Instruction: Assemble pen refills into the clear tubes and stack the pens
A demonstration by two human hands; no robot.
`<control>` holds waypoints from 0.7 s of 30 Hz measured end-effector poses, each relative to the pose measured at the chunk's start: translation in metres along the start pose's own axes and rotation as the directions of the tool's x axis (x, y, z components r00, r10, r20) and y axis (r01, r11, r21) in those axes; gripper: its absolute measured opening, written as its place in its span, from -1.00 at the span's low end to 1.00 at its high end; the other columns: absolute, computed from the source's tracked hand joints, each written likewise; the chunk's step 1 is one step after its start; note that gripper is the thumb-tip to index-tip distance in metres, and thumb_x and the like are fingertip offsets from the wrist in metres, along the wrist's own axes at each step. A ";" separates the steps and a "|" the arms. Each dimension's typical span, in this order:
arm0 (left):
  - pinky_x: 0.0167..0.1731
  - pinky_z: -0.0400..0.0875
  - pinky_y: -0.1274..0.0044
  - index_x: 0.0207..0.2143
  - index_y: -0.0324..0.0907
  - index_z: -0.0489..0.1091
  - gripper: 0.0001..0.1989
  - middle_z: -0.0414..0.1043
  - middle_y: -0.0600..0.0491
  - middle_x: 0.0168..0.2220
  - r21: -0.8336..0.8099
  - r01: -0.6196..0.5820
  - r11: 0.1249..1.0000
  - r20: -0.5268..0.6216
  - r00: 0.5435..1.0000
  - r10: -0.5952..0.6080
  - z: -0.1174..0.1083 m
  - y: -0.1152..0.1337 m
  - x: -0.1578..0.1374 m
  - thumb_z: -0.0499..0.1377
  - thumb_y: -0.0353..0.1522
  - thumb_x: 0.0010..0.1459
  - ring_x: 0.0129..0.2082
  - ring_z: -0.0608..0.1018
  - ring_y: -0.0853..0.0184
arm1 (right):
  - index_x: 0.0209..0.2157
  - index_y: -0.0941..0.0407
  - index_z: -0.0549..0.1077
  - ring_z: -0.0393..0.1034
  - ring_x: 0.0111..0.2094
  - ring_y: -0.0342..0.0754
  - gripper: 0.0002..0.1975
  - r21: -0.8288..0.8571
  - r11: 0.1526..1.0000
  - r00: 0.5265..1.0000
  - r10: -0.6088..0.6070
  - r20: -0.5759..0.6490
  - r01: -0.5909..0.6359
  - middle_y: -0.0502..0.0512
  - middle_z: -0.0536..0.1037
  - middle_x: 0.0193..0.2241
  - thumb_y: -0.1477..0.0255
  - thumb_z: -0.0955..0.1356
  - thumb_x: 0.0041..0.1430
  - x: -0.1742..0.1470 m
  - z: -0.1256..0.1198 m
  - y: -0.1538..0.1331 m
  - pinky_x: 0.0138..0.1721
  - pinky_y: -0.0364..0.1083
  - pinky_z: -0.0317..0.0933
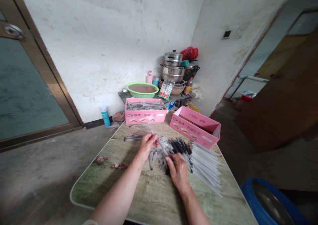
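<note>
My left hand (147,144) is closed, thumb and fingertips pinching the upper end of a translucent pen (161,146). The pen slants down to the right, where my right hand (178,171) curls with its thumb at the lower end. Beneath both hands lies a loose pile of frosted white caps (156,154). Right of the pile, black pen parts (181,146) are bunched together. Beside them, long translucent tubes (206,165) lie fanned side by side. A few dark-and-clear pens (134,138) rest left of my left hand.
A pink box (146,117) full of pens stands at the table's (106,185) far edge. A second pink box (193,129) sits to its right. Behind are a green basin (142,94) and stacked steel pots (173,72). A blue tub (250,188) stands at the right.
</note>
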State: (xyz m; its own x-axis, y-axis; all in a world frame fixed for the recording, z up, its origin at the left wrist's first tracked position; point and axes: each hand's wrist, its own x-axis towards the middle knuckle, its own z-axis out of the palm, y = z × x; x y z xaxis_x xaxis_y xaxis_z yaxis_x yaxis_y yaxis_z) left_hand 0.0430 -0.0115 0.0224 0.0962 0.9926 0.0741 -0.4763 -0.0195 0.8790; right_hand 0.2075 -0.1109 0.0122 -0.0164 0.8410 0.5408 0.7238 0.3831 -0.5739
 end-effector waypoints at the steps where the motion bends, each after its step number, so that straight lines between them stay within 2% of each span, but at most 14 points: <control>1: -0.58 0.38 0.59 -0.43 -0.28 0.44 -0.57 0.45 0.08 -0.53 0.000 0.000 1.000 -0.002 1.000 0.000 0.000 0.000 0.000 0.41 -0.10 -0.13 -0.62 0.42 0.45 | -0.36 0.12 0.47 0.33 -0.37 0.00 -0.70 0.001 1.000 1.000 -0.011 0.012 0.011 0.09 0.44 -0.45 0.25 0.25 0.35 0.000 0.000 0.000 -0.30 -0.05 0.19; 4: -0.59 0.38 0.59 -0.44 -0.28 0.44 -0.57 0.44 0.08 -0.54 -0.018 -0.002 1.000 -0.037 0.999 0.001 -0.002 -0.002 0.002 0.43 -0.11 -0.16 -0.63 0.42 0.45 | -0.38 0.11 0.46 0.33 -0.36 0.00 -0.72 0.002 1.000 1.000 -0.018 -0.015 0.018 0.09 0.44 -0.45 0.30 0.25 0.35 -0.001 0.001 0.002 -0.30 -0.05 0.19; 11: -0.58 0.39 0.59 -0.43 -0.29 0.46 -0.53 0.46 0.09 -0.55 -0.119 -0.048 0.992 -0.211 0.977 0.022 -0.012 -0.001 0.009 0.47 -0.12 -0.26 -0.62 0.45 0.44 | -0.35 0.12 0.46 0.34 -0.36 0.01 -0.81 -0.011 1.000 0.982 0.008 -0.188 -0.010 0.09 0.46 -0.44 0.30 0.33 0.27 -0.002 -0.011 0.012 -0.29 -0.03 0.21; 14: -0.57 0.39 0.59 -0.42 -0.30 0.46 -0.51 0.47 0.07 -0.55 -0.138 -0.059 0.989 -0.240 0.970 0.025 -0.014 -0.002 0.010 0.48 -0.13 -0.28 -0.61 0.46 0.44 | -0.32 0.13 0.48 0.33 -0.33 0.04 -0.82 -0.087 0.996 0.970 -0.014 -0.241 -0.007 0.10 0.48 -0.43 0.31 0.34 0.27 -0.002 -0.017 0.019 -0.26 0.00 0.21; 18: -0.57 0.39 0.59 -0.42 -0.31 0.46 -0.51 0.47 0.06 -0.54 -0.141 -0.055 0.988 -0.247 0.969 0.019 -0.015 -0.001 0.011 0.48 -0.13 -0.29 -0.61 0.46 0.44 | -0.33 0.12 0.50 0.32 -0.30 0.06 -0.84 -0.203 0.977 0.978 -0.107 -0.181 0.070 0.13 0.51 -0.40 0.34 0.34 0.26 -0.001 -0.020 0.020 -0.21 0.04 0.20; 21: -0.57 0.39 0.60 -0.43 -0.30 0.46 -0.50 0.46 0.07 -0.55 -0.134 -0.047 0.990 -0.248 0.969 0.012 -0.014 0.001 0.010 0.49 -0.12 -0.31 -0.61 0.46 0.44 | -0.32 0.11 0.52 0.33 -0.26 0.07 -0.85 -0.215 0.971 0.984 -0.131 -0.119 0.103 0.14 0.53 -0.37 0.35 0.34 0.26 0.000 -0.019 0.014 -0.18 0.05 0.21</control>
State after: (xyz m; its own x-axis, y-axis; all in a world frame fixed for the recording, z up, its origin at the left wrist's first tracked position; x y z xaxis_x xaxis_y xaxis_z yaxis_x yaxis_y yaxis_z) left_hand 0.0316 0.0001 0.0172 -0.1298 0.9910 -0.0343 -0.5935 -0.0499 0.8033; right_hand 0.2310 -0.1131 0.0159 -0.0285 0.7321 0.6806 0.8495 0.3765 -0.3695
